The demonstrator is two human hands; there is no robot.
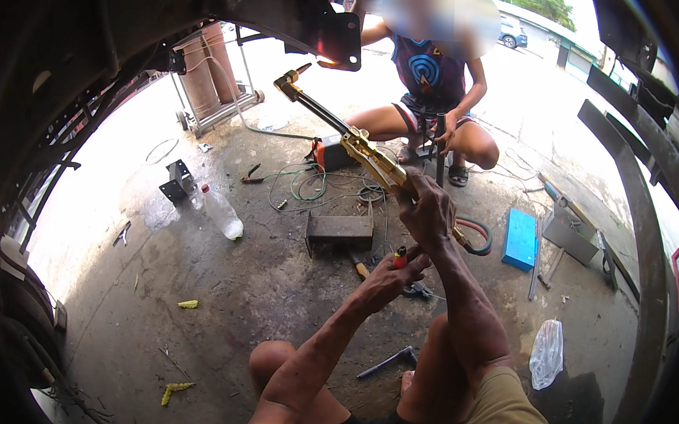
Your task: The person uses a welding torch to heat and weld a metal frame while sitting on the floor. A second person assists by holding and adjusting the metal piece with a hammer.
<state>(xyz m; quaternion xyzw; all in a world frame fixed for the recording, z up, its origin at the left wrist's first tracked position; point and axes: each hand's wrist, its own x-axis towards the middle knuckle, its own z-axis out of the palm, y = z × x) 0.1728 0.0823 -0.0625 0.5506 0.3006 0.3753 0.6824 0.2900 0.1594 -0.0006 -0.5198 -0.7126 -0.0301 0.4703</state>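
My right hand is closed round the handle of a brass cutting torch. The torch slants up and to the left, its tip close below a dark metal bracket that shows a reddish glow. No flame can be made out clearly at the tip. Red and green hoses curve out beside my right wrist. Just below, my left hand grips a red lighter with its dark top upward. The fingers of my left hand almost meet the right wrist.
A co-worker crouches opposite, one hand at an upright dark pipe. Gas cylinders stand on a cart. About the floor lie a steel channel piece, a plastic bottle, a blue box, cables and a plastic bag.
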